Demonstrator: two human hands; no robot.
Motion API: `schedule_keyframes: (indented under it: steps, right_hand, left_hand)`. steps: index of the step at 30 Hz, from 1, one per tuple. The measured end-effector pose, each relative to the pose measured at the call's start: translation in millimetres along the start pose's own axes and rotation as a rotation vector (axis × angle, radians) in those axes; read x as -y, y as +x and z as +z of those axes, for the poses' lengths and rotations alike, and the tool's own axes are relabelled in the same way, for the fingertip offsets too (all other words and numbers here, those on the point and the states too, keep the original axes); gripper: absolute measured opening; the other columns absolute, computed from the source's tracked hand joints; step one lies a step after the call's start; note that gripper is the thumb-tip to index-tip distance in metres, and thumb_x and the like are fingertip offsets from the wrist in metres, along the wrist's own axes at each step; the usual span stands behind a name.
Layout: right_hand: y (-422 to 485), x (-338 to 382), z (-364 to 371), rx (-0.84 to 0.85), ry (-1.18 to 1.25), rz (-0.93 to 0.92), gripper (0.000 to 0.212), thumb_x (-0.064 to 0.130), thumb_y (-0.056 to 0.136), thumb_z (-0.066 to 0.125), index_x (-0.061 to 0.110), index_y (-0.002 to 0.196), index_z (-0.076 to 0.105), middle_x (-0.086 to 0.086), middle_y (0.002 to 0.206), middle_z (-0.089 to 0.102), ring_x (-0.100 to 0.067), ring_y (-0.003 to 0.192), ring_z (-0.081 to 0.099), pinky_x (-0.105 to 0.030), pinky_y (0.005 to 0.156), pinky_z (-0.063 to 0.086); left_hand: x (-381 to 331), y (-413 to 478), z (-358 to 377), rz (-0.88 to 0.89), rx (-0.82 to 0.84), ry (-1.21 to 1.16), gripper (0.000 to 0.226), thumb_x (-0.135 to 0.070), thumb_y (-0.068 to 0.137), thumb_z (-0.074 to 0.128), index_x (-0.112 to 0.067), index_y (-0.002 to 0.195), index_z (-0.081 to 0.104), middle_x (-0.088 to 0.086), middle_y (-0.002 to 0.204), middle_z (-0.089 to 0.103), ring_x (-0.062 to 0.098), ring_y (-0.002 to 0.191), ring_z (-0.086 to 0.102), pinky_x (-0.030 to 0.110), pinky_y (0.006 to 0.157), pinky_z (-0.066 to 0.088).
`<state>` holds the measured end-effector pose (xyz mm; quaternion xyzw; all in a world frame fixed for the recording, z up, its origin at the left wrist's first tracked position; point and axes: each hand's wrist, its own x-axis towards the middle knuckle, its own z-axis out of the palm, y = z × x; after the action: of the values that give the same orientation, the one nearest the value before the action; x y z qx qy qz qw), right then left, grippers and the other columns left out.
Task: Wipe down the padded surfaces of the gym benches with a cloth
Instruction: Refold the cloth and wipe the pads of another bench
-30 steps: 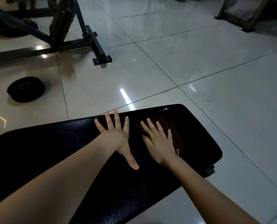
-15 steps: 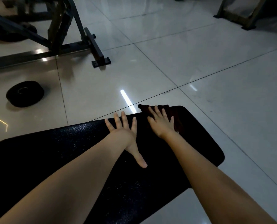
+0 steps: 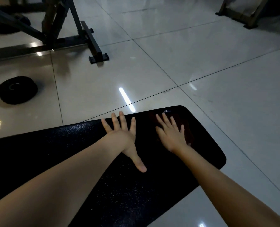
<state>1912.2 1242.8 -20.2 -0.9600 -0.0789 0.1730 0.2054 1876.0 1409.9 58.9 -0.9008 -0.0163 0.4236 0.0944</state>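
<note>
Across the right-hand end of the long black padded bench [image 3: 70,153], with its pebbled vinyl top, we have both hands down flat. Our left hand [image 3: 121,136] lies palm-down directly on the padding. Its fingers are straight and fanned toward the far edge, its thumb is stretched back toward us, and it holds nothing. Our right hand [image 3: 172,135] is just beside it, nearer the rounded end of the bench, also spread and uncurled, pressing on a dark reddish-brown cloth [image 3: 190,131]. That cloth lies flat on the pad under the palm and shows between the fingers and beyond the little finger. In the dim light its edges blend into the black padding, so we cannot tell its full outline. Beyond the bench, glossy pale floor tiles [image 3: 201,54] reflect strip lights. A round black weight plate [image 3: 16,90] lies on the floor to the left, and the dark metal frame of another gym machine [image 3: 90,40] stands behind it.
</note>
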Motion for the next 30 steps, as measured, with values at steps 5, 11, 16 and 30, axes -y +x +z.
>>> schedule_keyframes:
  steps: [5,11,16,30]
  right_hand:
    - [57,0,-11,-0.008,0.07,0.068,0.054,0.04,0.101,0.024,0.039,0.153,0.009,0.011,0.162,-0.003,-0.014,0.148,-0.008,-0.054,0.116,-0.008]
    - [46,-6,-8,0.0,0.086,0.038,0.056,0.037,0.102,0.025,0.029,0.154,0.006,0.007,0.162,-0.003,-0.014,0.148,-0.007,-0.048,0.117,-0.007]
    - [-33,-35,4,0.009,0.049,-0.045,0.054,0.036,0.104,0.026,0.035,0.152,0.001,0.014,0.158,-0.012,-0.009,0.146,-0.012,-0.041,0.117,-0.009]
    - [55,-37,-15,-0.028,0.013,0.022,0.054,0.041,0.102,0.024,0.039,0.153,0.006,0.013,0.161,-0.004,-0.014,0.148,-0.008,-0.05,0.116,-0.008]
  left_hand:
    - [-2,4,-2,0.032,0.008,0.027,0.168,-0.078,0.041,0.078,-0.012,0.135,-0.045,0.028,0.136,-0.052,0.049,0.126,-0.045,0.077,0.095,-0.019]
    - [-7,3,-5,0.029,0.001,0.026,0.167,-0.078,0.041,0.078,-0.014,0.136,-0.044,0.027,0.136,-0.051,0.049,0.126,-0.045,0.077,0.094,-0.019]
    - [-9,0,-6,0.022,-0.005,0.021,0.166,-0.078,0.042,0.078,-0.015,0.136,-0.044,0.027,0.136,-0.052,0.049,0.126,-0.045,0.077,0.094,-0.019]
    - [-14,11,-5,0.025,0.018,0.004,0.168,-0.079,0.04,0.078,-0.016,0.133,-0.047,0.027,0.132,-0.055,0.05,0.122,-0.048,0.077,0.093,-0.021]
